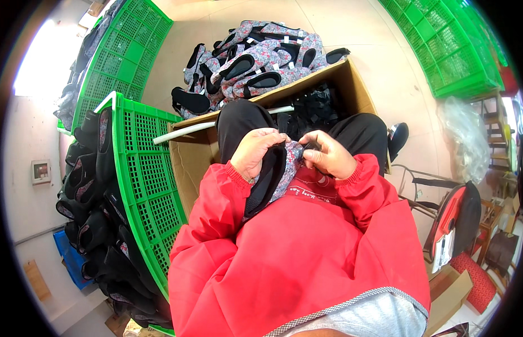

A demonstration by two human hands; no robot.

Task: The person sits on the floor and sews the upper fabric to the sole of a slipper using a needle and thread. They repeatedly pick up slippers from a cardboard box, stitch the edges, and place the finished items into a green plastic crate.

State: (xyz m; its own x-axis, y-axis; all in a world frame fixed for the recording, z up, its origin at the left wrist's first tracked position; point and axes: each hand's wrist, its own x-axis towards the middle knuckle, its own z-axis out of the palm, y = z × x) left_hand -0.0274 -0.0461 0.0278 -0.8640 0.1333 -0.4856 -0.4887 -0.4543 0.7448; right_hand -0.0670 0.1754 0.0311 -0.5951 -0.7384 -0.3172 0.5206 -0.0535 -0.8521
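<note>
Over my lap I hold a soft shoe [278, 171] with a floral grey-pink upper and black lining. My left hand [255, 151] is closed around its left side near the opening. At the shoe's top right edge my right hand [328, 154] pinches the fabric together with a small black piece. Both red sleeves [216, 196] come up from the lower edge. My legs in black trousers [357, 132] lie under the hands.
A cardboard box [351, 84] with black straps stands just ahead of my knees. Beyond it lies a pile of several floral shoes [256, 62]. A green plastic crate [143, 163] full of black shoes is at my left; more green crates [441, 50] are at the far right.
</note>
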